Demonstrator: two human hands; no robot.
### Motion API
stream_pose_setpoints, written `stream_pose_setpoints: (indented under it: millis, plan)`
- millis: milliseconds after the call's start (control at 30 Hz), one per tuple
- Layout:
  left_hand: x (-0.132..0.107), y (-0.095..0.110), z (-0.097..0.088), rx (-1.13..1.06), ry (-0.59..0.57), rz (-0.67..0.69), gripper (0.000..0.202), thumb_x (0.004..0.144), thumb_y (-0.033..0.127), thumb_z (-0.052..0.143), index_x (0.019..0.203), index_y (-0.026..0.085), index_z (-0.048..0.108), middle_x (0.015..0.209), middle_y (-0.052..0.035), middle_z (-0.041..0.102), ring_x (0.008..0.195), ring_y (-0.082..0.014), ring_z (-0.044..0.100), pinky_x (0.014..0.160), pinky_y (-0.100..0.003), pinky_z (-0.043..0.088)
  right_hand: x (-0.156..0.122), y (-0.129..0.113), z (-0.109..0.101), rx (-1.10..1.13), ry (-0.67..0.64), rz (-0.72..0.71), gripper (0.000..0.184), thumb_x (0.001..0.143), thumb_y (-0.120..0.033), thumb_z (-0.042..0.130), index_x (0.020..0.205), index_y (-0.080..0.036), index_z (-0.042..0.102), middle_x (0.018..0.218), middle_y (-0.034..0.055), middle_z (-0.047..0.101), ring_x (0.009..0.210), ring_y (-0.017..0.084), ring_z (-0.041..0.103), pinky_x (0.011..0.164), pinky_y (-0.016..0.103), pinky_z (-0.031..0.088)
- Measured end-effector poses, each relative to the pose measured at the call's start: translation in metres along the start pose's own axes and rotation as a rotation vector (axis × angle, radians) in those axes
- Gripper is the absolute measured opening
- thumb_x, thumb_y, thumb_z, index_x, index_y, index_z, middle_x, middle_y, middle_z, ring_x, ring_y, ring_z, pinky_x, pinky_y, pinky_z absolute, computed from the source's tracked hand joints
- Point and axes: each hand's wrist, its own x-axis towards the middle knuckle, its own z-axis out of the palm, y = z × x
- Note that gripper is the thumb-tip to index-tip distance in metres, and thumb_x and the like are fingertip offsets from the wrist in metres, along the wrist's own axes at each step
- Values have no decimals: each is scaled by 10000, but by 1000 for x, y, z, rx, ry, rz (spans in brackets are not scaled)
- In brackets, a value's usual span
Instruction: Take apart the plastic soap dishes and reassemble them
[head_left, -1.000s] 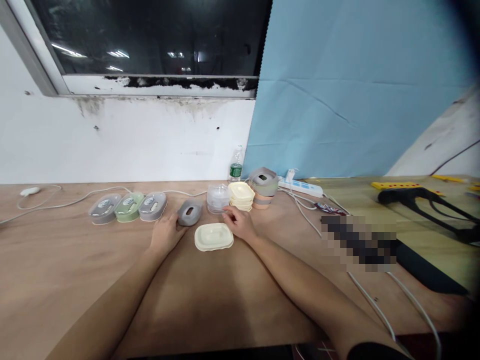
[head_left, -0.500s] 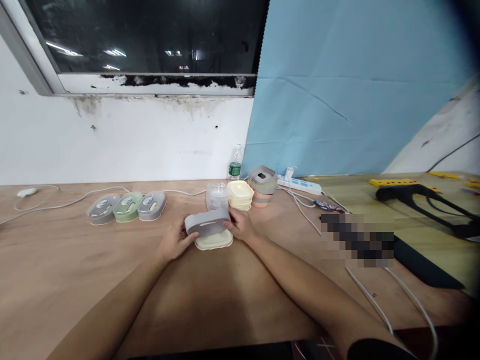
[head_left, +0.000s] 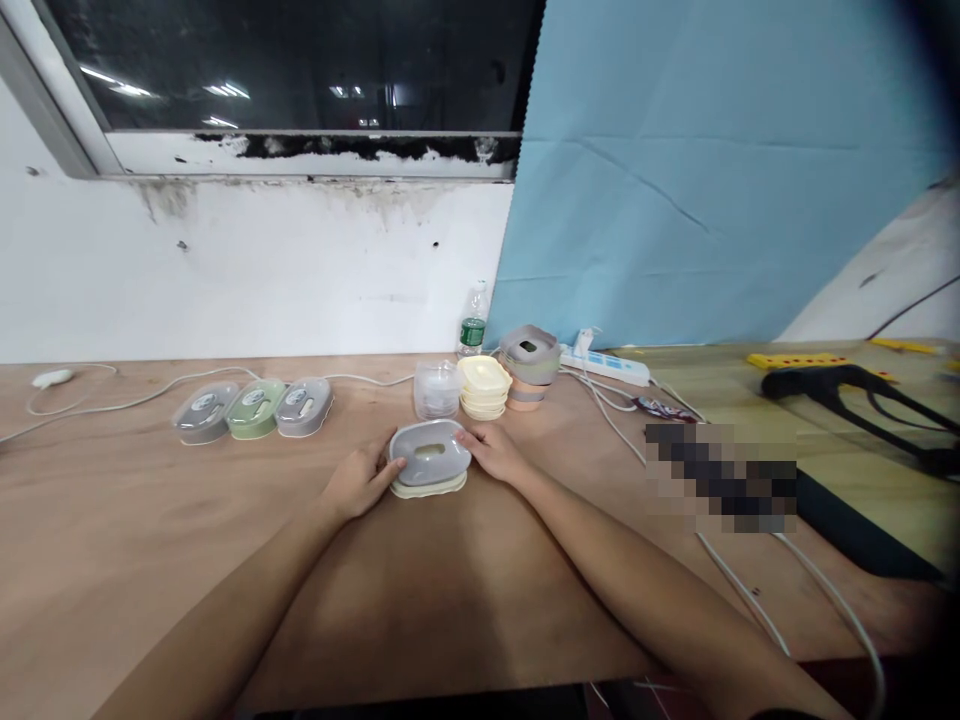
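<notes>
A grey plastic dish with an oval hole in its middle (head_left: 433,470) lies level over a cream plastic tray (head_left: 431,490) on the table. My left hand (head_left: 361,480) grips the dish's left edge, thumb on the rim. On the opposite side, my right hand (head_left: 493,453) holds the upper right edge between thumb and fingers. Only the front rim of the cream tray shows; whether the dish touches it I cannot tell. Just behind are a stack of clear plastic pieces (head_left: 437,390), stacked cream trays (head_left: 484,385) and a stack of grey, green and orange dishes (head_left: 529,365).
Three lidded plastic boxes, two grey and one green (head_left: 257,408), stand in a row at left. A plastic bottle (head_left: 472,322) is by the wall. A white power strip (head_left: 606,366) and cables lie at right, near a black strap-like object (head_left: 825,385).
The grey dish was tilted up on edge with its side facing me; now it lies flat over the cream tray. Both hands have turned it down and still hold it.
</notes>
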Motion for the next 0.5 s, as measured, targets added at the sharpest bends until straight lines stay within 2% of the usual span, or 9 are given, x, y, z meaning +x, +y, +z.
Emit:
stream_pose_setpoints:
  millis: [100, 300, 400, 500]
  plan:
    - [0, 4, 0, 39, -10, -37, 612, 918, 542, 404, 1415, 186, 380, 772, -25, 656, 715, -202, 619, 646, -288, 438, 0, -3, -2, -24, -17, 32, 616, 879, -659, 359, 500, -177, 410, 477, -30, 381, 489, 100, 388, 474, 230, 222]
    - [-1, 3, -2, 6, 0, -2, 547, 930, 505, 401, 1374, 185, 424, 855, -45, 685, 747, -195, 631, 712, -305, 460, 2, -8, -4, -71, -31, 22, 655, 885, -664, 336, 444, -184, 389, 425, -21, 358, 440, 98, 372, 445, 232, 188]
    - [-1, 4, -4, 1, -2, 7, 503, 933, 505, 391, 1301, 181, 501, 900, -61, 696, 781, -202, 637, 731, -309, 465, 2, -12, -4, -151, -65, 43, 638, 886, -635, 382, 441, -178, 398, 428, -16, 374, 424, 89, 353, 445, 249, 149]
    - [0, 4, -5, 31, -16, 27, 467, 924, 519, 398, 1211, 198, 577, 934, -66, 703, 841, -219, 641, 760, -314, 466, 1, -13, -6, -164, -108, 41, 600, 891, -601, 403, 469, -175, 437, 457, -15, 419, 443, 92, 376, 459, 256, 159]
